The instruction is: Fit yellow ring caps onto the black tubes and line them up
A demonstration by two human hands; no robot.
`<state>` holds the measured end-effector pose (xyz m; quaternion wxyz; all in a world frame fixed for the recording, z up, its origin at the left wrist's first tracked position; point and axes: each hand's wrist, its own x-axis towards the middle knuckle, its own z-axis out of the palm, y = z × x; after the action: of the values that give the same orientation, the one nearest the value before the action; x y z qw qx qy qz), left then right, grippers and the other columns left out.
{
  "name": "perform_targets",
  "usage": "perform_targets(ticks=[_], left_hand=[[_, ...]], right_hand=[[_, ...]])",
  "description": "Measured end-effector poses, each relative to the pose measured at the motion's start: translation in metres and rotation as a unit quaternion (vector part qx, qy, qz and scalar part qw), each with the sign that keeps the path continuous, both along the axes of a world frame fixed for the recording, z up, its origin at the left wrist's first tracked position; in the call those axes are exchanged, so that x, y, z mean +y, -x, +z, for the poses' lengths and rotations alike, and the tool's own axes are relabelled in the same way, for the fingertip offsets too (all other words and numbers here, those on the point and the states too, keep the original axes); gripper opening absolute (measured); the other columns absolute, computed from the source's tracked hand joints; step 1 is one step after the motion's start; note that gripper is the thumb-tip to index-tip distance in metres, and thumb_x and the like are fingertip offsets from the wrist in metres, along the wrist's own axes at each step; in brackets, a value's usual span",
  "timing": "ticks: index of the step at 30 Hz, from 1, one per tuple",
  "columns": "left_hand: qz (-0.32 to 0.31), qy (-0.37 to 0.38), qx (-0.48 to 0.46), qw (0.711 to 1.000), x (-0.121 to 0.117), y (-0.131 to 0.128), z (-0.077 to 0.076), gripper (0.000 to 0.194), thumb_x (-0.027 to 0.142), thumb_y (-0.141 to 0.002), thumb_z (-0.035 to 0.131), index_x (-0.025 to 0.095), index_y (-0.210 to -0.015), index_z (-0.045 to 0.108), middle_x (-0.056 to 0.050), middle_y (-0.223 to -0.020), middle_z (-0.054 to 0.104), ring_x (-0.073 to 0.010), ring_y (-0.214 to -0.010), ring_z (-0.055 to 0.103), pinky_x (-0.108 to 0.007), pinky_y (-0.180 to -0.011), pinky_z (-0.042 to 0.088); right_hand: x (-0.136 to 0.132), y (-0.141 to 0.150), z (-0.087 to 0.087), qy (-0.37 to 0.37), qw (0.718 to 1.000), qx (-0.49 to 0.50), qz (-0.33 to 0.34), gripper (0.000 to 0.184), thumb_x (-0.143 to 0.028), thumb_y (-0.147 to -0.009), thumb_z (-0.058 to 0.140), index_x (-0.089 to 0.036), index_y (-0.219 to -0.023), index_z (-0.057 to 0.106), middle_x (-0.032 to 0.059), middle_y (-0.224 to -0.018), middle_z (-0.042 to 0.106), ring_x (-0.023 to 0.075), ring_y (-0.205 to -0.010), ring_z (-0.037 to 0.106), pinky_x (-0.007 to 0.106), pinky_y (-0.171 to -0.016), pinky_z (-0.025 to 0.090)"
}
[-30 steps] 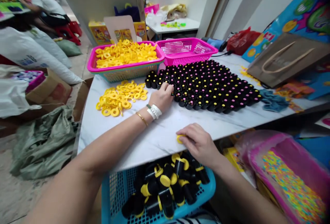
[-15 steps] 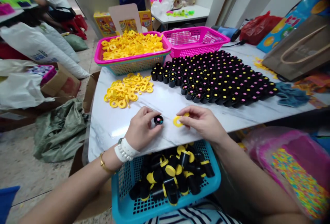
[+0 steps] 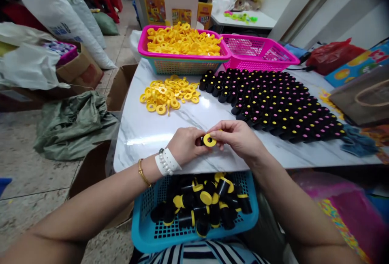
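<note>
Yellow plastic makes the ring (image 3: 206, 141) I see pinched between thumb and fingertips of the right hand (image 3: 240, 138), its flat face and centre hole turned toward my camera. Just beside it, the left hand (image 3: 187, 144) is closed around a small black tube (image 3: 201, 141); only a dark sliver of the tube shows. Both hands meet above the near edge of a white marbled table (image 3: 146, 142). From my remote view, I cannot tell whether ring and tube are touching.

Ahead and left of the hands lies a loose pile of yellow rings (image 3: 167, 93); beyond it, a pink-rimmed basket (image 3: 185, 57) is heaped with more. Ahead and right, black tubes stand in a tight block (image 3: 273, 97), pink or yellow dots showing in their tops. Below the hands, off the table's edge, a blue basket (image 3: 137, 227) holds jumbled black tubes with yellow caps (image 3: 223, 187).

I judge the step in hand to be capping: bringing ring to tube. The next move seems to call for a steady left grip, the ring squared over the tube's mouth, and a firm, even press from the right thumb.
</note>
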<state>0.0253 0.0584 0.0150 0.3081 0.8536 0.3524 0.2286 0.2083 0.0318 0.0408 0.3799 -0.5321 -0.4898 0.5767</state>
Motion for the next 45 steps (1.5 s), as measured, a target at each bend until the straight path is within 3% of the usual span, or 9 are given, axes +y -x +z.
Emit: perform_targets(ticks=[8,13,18,21,25,31,34,37,45], left_hand=[[0.010,-0.003,0.009,1.000,-0.002,0.000,0.004,0.017,0.031,-0.075,0.073,0.016,-0.085,0.073,0.001,-0.064,0.062,-0.0109,-0.058,0.053,-0.022,-0.056,0.036],[-0.002,-0.010,-0.026,1.000,-0.009,0.005,0.005,0.039,0.041,-0.089,0.056,0.017,-0.119,0.064,-0.001,-0.071,0.069,-0.0102,-0.055,0.057,-0.021,-0.054,0.040],[0.041,-0.158,0.156,0.974,-0.020,0.004,0.001,0.045,0.048,-0.096,0.040,0.021,-0.129,0.054,-0.005,-0.073,0.072,-0.0165,-0.055,0.062,-0.023,-0.050,0.037],[0.047,-0.156,0.192,0.968,-0.024,0.003,0.000,0.040,0.045,-0.095,0.042,0.020,-0.124,0.055,-0.005,-0.072,0.071,-0.0177,-0.056,0.063,-0.024,-0.048,0.034],[0.041,-0.101,0.155,0.982,-0.018,0.005,0.001,0.031,0.041,-0.090,0.050,0.023,-0.113,0.061,0.000,-0.066,0.067,-0.0161,-0.057,0.061,-0.023,-0.052,0.034],[0.040,-0.056,0.127,0.990,-0.013,0.008,0.003,0.030,0.043,-0.086,0.054,0.030,-0.110,0.067,0.002,-0.060,0.062,-0.0148,-0.055,0.055,-0.025,-0.054,0.031],[0.036,-0.039,0.130,0.990,-0.012,0.007,0.003,0.031,0.042,-0.086,0.054,0.030,-0.112,0.067,0.002,-0.061,0.062,-0.0152,-0.056,0.055,-0.025,-0.054,0.030],[0.036,-0.013,0.141,0.989,-0.008,0.005,0.004,0.027,0.042,-0.084,0.057,0.030,-0.105,0.069,0.001,-0.062,0.063,-0.0160,-0.057,0.057,-0.025,-0.054,0.031],[0.084,-0.057,0.126,0.987,-0.023,-0.002,0.005,0.028,0.042,-0.088,0.050,0.020,-0.104,0.054,-0.002,-0.074,0.066,-0.0208,-0.067,0.064,-0.028,-0.057,0.040]], right_hand=[[-0.003,0.007,-0.011,-0.049,0.996,-0.059,-0.046,0.028,-0.040,-0.070,0.078,-0.015,-0.078,0.069,0.0006,-0.063,0.064,0.0083,-0.045,0.049,0.022,-0.042,0.037],[-0.008,0.007,-0.013,-0.036,0.999,-0.030,-0.018,0.026,-0.038,-0.075,0.073,-0.017,-0.082,0.059,-0.0008,-0.068,0.063,0.0116,-0.053,0.055,0.025,-0.050,0.044],[-0.016,0.010,-0.014,-0.138,0.977,-0.160,-0.041,0.010,-0.027,-0.084,0.063,-0.019,-0.082,0.058,-0.0022,-0.071,0.059,0.0115,-0.063,0.053,0.023,-0.057,0.041],[-0.020,0.013,-0.018,-0.151,0.976,-0.144,-0.055,0.010,-0.027,-0.086,0.061,-0.019,-0.082,0.057,-0.0012,-0.075,0.061,0.0128,-0.068,0.056,0.025,-0.064,0.044],[-0.017,0.006,-0.023,-0.104,0.992,-0.050,-0.047,0.019,-0.035,-0.082,0.068,-0.018,-0.089,0.062,-0.0007,-0.076,0.062,0.0122,-0.068,0.057,0.025,-0.063,0.046],[0.003,-0.016,-0.019,0.075,0.989,0.122,0.040,0.036,-0.045,-0.077,0.071,-0.014,-0.092,0.064,0.0000,-0.065,0.061,0.0095,-0.052,0.057,0.022,-0.049,0.046],[0.015,-0.014,-0.010,0.107,0.984,0.039,0.134,0.028,-0.037,-0.077,0.070,-0.017,-0.092,0.058,-0.0082,-0.050,0.051,0.0063,-0.037,0.041,0.017,-0.035,0.030],[0.021,-0.007,-0.003,0.045,0.976,-0.102,0.186,0.017,-0.030,-0.082,0.064,-0.019,-0.086,0.053,-0.0106,-0.048,0.044,0.0051,-0.038,0.031,0.017,-0.035,0.019],[-0.015,0.013,-0.011,-0.117,0.965,-0.226,0.060,0.008,-0.028,-0.092,0.049,-0.020,-0.094,0.051,-0.0074,-0.059,0.052,0.0103,-0.055,0.048,0.020,-0.051,0.034]])
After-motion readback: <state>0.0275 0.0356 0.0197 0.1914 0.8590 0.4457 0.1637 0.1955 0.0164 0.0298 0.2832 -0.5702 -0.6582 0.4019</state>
